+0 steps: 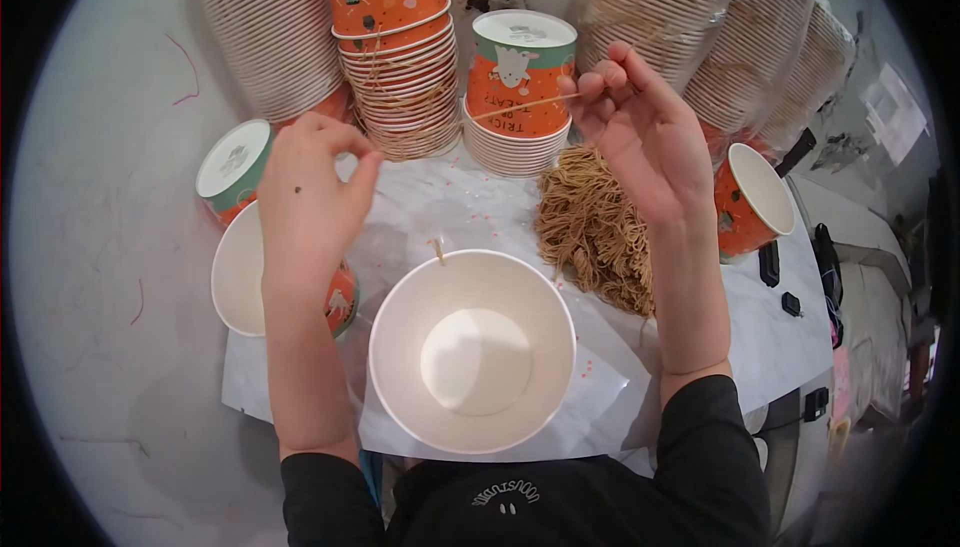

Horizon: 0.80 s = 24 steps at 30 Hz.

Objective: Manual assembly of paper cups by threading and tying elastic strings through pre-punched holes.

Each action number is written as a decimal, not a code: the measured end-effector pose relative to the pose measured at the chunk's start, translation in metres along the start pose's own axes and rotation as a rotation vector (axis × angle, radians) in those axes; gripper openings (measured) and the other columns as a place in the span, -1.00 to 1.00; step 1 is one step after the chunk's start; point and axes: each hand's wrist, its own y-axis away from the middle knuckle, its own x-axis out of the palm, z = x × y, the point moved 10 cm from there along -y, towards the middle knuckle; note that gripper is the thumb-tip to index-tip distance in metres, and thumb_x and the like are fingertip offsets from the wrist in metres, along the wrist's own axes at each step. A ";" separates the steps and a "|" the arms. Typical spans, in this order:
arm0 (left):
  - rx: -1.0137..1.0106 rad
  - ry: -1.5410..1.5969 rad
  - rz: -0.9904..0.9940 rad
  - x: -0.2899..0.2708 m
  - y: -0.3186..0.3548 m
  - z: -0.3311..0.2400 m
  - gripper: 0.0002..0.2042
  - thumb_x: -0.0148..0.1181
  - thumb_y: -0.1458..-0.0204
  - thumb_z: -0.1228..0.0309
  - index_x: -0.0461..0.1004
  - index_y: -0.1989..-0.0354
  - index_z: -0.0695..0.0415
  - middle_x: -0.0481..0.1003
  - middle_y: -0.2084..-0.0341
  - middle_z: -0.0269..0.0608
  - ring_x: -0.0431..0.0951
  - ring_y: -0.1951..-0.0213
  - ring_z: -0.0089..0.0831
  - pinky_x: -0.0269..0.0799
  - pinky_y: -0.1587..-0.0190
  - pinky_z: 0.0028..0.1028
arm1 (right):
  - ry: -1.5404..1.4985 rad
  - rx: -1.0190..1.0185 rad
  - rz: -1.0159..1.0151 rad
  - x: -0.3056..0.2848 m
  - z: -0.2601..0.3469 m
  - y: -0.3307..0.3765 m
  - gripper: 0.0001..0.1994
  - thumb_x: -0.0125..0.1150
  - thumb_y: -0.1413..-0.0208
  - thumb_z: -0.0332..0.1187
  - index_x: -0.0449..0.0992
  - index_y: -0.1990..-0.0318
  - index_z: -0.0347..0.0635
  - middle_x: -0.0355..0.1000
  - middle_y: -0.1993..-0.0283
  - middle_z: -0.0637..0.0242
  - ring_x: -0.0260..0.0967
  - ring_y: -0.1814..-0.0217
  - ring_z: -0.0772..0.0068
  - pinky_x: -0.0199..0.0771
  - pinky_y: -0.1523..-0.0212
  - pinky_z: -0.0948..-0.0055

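Left hand (305, 192): fingers pinched together on one end of a tan string (470, 117). Right hand (640, 137): fingers clamped on the other end. String: taut between the hands, above the surface (100, 247). Open cup (472, 349): near edge, upright. String bundle (595, 227): beside right wrist. Cup stacks (410, 77): far edge.

Near paper cup (472, 351): smooth, matt white inside. Twine (520, 107) and right bundle (597, 230): rough tan fibre. Far cups (518, 77): glossy printed paper. Table (100, 247): polished marble.
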 end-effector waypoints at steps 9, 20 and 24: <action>-0.113 -0.266 -0.120 -0.020 -0.002 0.019 -0.89 0.33 -0.02 0.41 0.64 0.40 0.20 0.58 0.28 -0.12 0.57 0.20 -0.15 0.47 0.15 -0.18 | 0.286 -0.094 -0.030 0.010 0.014 0.006 -0.78 -0.01 -0.42 -0.28 0.49 0.10 -0.24 0.44 0.31 0.40 0.51 0.01 0.31 0.48 -0.24 0.22; 0.372 0.469 0.572 -0.027 0.081 -0.104 -0.65 0.45 0.14 0.42 0.51 0.17 0.21 0.51 0.19 -0.11 0.54 0.06 -0.06 0.43 0.01 -0.21 | 0.530 -0.746 -0.079 0.028 0.111 0.043 -0.75 0.11 -0.35 -0.33 0.57 0.06 -0.38 0.35 0.32 0.40 0.24 0.29 0.62 0.31 0.21 0.56; 0.813 0.374 0.954 0.011 0.152 -0.143 -0.69 0.28 0.04 0.44 0.43 0.13 0.27 0.51 0.30 -0.08 0.58 0.15 -0.05 0.47 0.11 -0.24 | 0.495 -0.818 -0.014 0.034 0.183 0.096 -0.71 0.03 -0.38 -0.38 0.47 -0.06 -0.48 0.19 0.31 0.41 0.01 0.34 0.61 0.09 0.33 0.55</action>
